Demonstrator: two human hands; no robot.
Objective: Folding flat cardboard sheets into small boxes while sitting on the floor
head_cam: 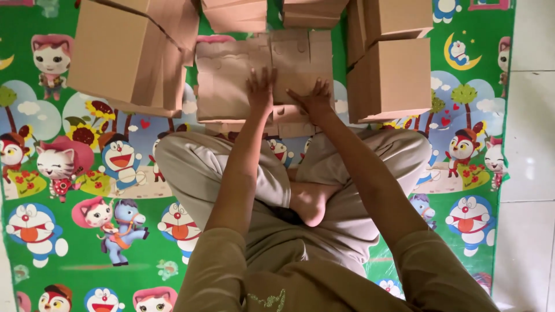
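A person sits cross-legged on a bright cartoon play mat (69,231) laid on the floor, and both hands rest on a flat, unfolded sheet of brown cardboard (231,75) that lies on the mat just beyond the knees. The left hand (260,92) lies palm down on the middle of the cardboard sheet, its fingers (259,76) spread apart and pointing away from the body; nothing is clamped between them. The right hand (315,98) presses down just to the right of it, near the sheet's near edge, fingers likewise splayed and flat, gripping nothing. The two hands are close together but not touching. The sheet's long axis runs left to right across the person's front, so the fingers point across its short side, and most of its surface stretches to the left of the left hand, while only a narrow part lies right of the right hand. The left hand is therefore the nearer one to the sheet's larger, free portion. More flat sheets seem to lie beneath it, though the stack's depth is hard to tell. To the left of the sheet stands a folded brown box (124,52), tilted toward the camera; to the right of the sheet stand two more made-up boxes (393,75), close against its right edge. Further boxes line the far side of the sheet.
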